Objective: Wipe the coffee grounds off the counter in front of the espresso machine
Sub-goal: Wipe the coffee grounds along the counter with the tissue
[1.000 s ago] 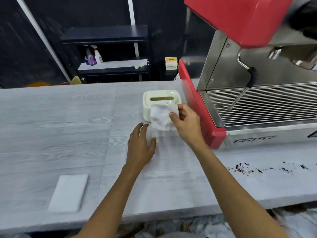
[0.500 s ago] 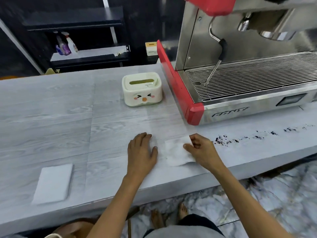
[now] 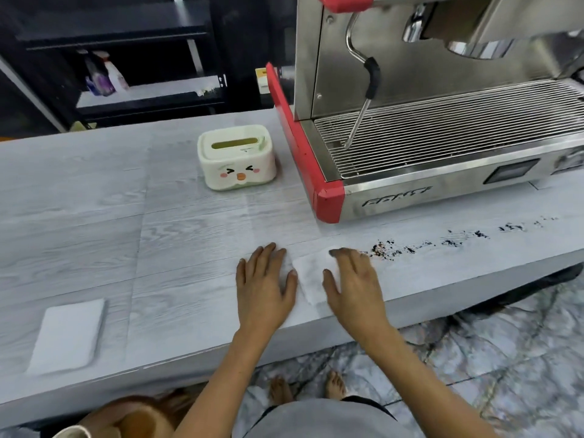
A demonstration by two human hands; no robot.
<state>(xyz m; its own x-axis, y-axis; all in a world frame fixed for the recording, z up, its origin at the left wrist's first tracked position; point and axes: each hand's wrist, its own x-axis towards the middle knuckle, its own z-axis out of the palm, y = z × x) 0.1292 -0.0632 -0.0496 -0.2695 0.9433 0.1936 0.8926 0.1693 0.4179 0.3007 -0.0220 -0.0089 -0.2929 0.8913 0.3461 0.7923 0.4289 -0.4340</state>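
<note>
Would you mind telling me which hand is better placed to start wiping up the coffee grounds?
The right hand. It already presses flat on the wet wipe, and its fingertips sit just short of the coffee grounds trailing off to its right. The left hand rests on bare counter, farther from them.

Left hand (image 3: 264,286): flat on surface (image 3: 94,222), fingers straight, just beside wipe
Right hand (image 3: 350,279): flat, pressing white wipe (image 3: 308,276)
Grounds (image 3: 420,243): dark trail R of wipe, in front of espresso machine (image 3: 442,153)
Tissue box (image 3: 237,158): L of machine
White pad (image 3: 68,335): far L
</note>
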